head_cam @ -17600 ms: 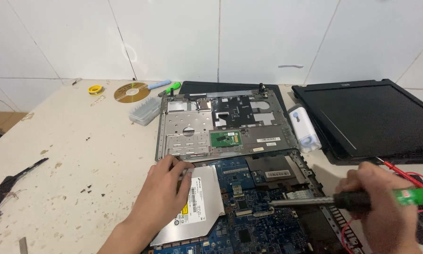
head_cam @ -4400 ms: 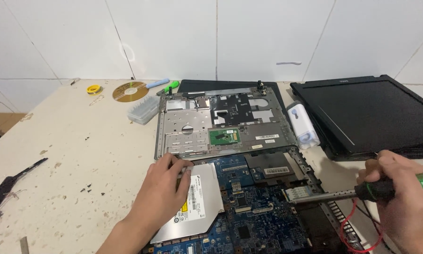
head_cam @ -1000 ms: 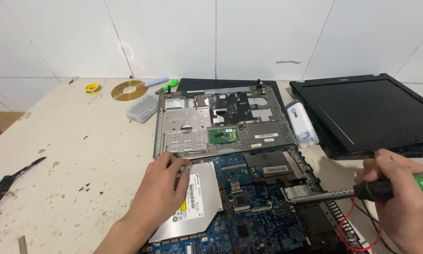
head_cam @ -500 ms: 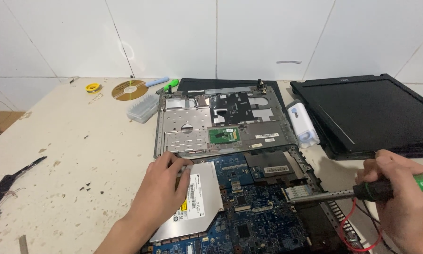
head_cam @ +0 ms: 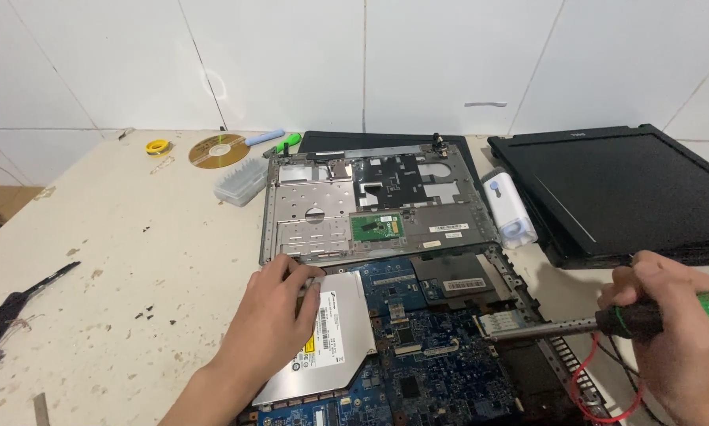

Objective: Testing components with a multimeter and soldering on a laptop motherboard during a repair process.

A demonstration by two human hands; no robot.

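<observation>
Left hand (head_cam: 272, 323) pressing flat on drive (head_cam: 323, 339). Right hand (head_cam: 686, 339) gripping screwdriver (head_cam: 559, 327); a slipping tip risks scratching board (head_cam: 425, 363).

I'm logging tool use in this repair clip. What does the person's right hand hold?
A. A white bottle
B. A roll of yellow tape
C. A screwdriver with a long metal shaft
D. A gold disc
C: the right hand grips the dark handle of a screwdriver whose shaft reaches over the blue circuit board, while the left hand rests on the silver optical drive.
</observation>
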